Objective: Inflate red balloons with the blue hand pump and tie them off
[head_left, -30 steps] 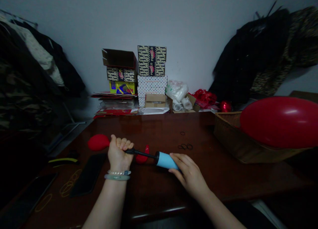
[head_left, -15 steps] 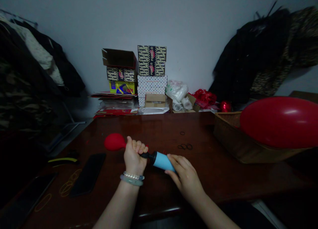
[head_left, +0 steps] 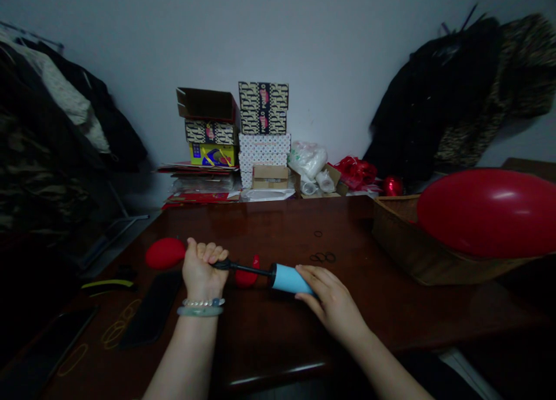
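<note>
A small, partly filled red balloon [head_left: 165,253] sticks out on the left of my left hand [head_left: 205,270]. That hand is closed in a fist around the black end of a balloon pump [head_left: 292,279]; the balloon's neck is hidden by the fingers. A thin black rod shows between the fist and the pump's light blue barrel. My right hand [head_left: 332,298] grips the barrel from the right. Under the rod, a flat red balloon [head_left: 246,278] lies on the dark wooden table [head_left: 278,336].
A wicker basket [head_left: 403,252] at right holds a big red balloon [head_left: 489,213]. Several black rings [head_left: 322,257] lie mid-table. At left are a dark phone [head_left: 150,313], another dark flat device [head_left: 58,336] and yellow rubber bands [head_left: 117,330]. Stacked boxes [head_left: 264,107] stand behind.
My left hand has moved left with the black end and the small balloon, away from the barrel. More rod now shows, and the flat red balloon has come into view. The right hand has barely shifted.
</note>
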Action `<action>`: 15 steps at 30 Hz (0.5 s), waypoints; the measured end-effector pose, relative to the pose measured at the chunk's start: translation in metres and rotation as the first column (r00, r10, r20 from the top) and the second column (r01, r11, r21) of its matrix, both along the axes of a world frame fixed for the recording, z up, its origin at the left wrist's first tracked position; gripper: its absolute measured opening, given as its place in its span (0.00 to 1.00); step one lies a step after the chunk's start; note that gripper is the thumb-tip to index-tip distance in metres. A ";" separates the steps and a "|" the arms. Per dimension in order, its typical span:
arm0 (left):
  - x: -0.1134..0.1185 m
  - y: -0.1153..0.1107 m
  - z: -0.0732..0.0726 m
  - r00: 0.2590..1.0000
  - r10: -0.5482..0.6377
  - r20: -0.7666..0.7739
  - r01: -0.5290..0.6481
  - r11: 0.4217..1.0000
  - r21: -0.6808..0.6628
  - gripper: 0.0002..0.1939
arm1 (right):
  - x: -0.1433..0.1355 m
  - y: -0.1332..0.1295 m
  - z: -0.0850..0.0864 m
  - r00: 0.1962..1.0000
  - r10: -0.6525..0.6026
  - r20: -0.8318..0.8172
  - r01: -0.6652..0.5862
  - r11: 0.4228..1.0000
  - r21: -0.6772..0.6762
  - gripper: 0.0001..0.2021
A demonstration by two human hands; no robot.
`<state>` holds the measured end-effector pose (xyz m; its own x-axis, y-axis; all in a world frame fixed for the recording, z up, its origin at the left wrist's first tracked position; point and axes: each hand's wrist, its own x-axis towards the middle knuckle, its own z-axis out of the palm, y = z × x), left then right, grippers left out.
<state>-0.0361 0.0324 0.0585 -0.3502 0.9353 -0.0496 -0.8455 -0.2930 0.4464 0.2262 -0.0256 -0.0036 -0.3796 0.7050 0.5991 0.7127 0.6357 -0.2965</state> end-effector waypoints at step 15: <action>0.045 -0.007 -0.011 0.995 -0.097 0.005 0.097 0.994 -0.050 0.28 | -0.026 -0.010 -0.004 0.999 -0.032 -0.039 0.034 0.999 0.033 0.21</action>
